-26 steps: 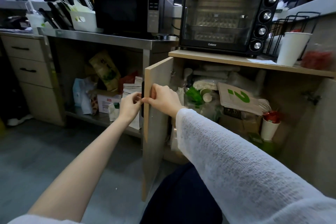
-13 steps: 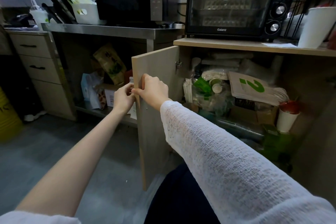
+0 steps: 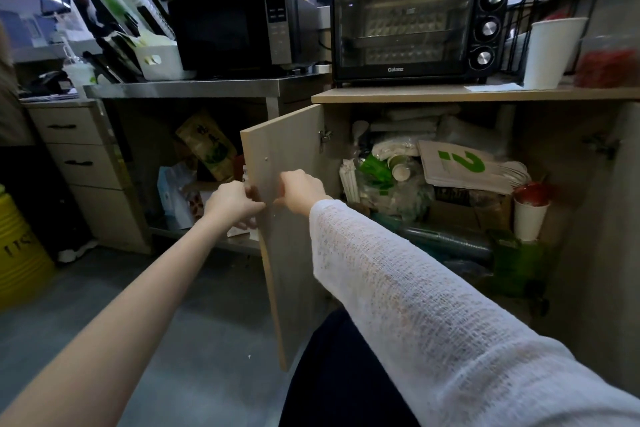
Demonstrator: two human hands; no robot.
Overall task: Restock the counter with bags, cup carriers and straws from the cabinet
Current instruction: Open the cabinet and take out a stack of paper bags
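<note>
The cabinet door (image 3: 294, 146) stands open under the wooden counter (image 3: 381, 95). My left hand (image 3: 233, 203) grips the door's free edge from the outside. My right hand (image 3: 303, 189) is just inside the door with its fingers curled, off the edge and holding nothing. Inside the cabinet lies a flat stack of paper bags with a green mark (image 3: 453, 166). A bundle of white wrapped straws (image 3: 349, 180) stands at the left. Pale pulp pieces (image 3: 394, 147), possibly cup carriers, lie behind sleeved paper cups (image 3: 398, 168).
A black toaster oven (image 3: 415, 17) and a white paper cup (image 3: 550, 52) sit on the counter. A microwave (image 3: 235, 24) stands on the steel table to the left, with packages beneath. A white cup with a red lid (image 3: 530, 215) stands in the cabinet. A yellow drum (image 3: 17, 246) is far left.
The door has swung further open to the left. My right hand has come off the door's edge and now sits inside it. My left hand keeps its grip.
</note>
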